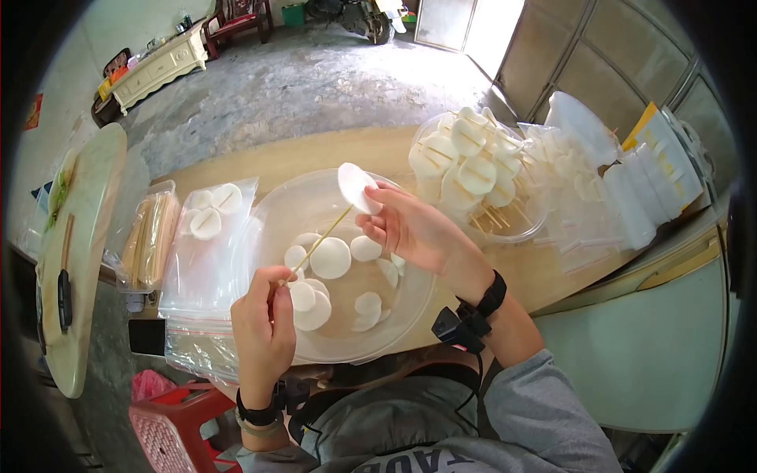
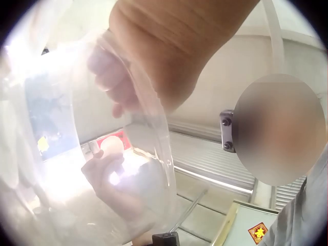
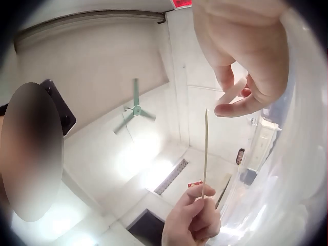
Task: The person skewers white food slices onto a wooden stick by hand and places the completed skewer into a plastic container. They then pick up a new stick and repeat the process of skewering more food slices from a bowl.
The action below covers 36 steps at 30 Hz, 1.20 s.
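Between thumb and fingers my left hand [image 1: 266, 327] pinches the lower end of a thin bamboo skewer [image 1: 319, 240], which slants up to the right. My right hand [image 1: 418, 229] grips a flat, round white slice [image 1: 355, 188] by its edge. In the right wrist view, the skewer's bare pointed tip stands just short of the slice [image 3: 233, 92]. Both hands are over a wide clear plastic basin [image 1: 410, 327] holding several loose white slices [image 1: 330, 258]. The left wrist view shows the right hand [image 2: 110, 177] through hazy clear plastic.
Right of the basin, a clear tub [image 1: 536, 225] is piled with skewered white slices [image 1: 473, 158]. Plastic bags [image 1: 209, 268] lie to the left, a few skewered slices on top, beside a pack of skewers [image 1: 146, 236]. A knife [image 1: 65, 299] rests on the far-left board [image 1: 91, 260].
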Each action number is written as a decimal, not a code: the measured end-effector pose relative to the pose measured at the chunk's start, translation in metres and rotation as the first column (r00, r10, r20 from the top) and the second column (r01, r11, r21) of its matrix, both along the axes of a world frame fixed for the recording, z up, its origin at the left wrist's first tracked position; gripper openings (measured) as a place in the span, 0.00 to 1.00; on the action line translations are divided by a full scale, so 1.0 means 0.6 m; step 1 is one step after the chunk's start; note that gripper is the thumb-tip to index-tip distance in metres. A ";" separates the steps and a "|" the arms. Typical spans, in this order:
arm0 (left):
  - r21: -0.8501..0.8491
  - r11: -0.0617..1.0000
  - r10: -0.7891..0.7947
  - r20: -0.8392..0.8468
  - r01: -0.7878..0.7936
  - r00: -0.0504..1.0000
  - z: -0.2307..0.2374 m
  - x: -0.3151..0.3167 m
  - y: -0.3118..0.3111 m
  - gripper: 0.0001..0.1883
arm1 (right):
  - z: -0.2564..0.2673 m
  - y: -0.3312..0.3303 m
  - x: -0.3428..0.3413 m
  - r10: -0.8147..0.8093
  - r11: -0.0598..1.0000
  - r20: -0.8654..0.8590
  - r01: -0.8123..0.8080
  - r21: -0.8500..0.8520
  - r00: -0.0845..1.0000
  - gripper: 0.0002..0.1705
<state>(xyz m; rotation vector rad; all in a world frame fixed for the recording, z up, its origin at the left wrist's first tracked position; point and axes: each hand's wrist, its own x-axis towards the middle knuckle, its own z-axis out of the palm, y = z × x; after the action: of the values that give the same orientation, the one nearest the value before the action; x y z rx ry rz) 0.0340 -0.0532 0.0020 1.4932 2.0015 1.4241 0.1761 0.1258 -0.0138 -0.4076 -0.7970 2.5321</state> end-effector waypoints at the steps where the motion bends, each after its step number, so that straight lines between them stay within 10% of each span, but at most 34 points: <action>1: -0.015 1.000 0.015 0.006 -0.015 1.000 0.003 0.002 0.000 0.07 | 0.013 -0.006 -0.001 -0.045 0.999 0.044 0.045 0.012 0.998 0.10; 36: -0.024 1.000 -0.011 -0.115 0.008 0.993 -0.002 -0.003 0.001 0.17 | 0.016 -0.014 0.014 -0.051 0.981 0.161 0.019 0.194 0.986 0.16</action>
<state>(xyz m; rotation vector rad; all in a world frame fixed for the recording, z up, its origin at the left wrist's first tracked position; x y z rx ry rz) 0.0324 -0.0525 0.0010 1.6070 2.0671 1.3346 0.1848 0.1172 -0.0044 -0.5663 -1.0757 2.3838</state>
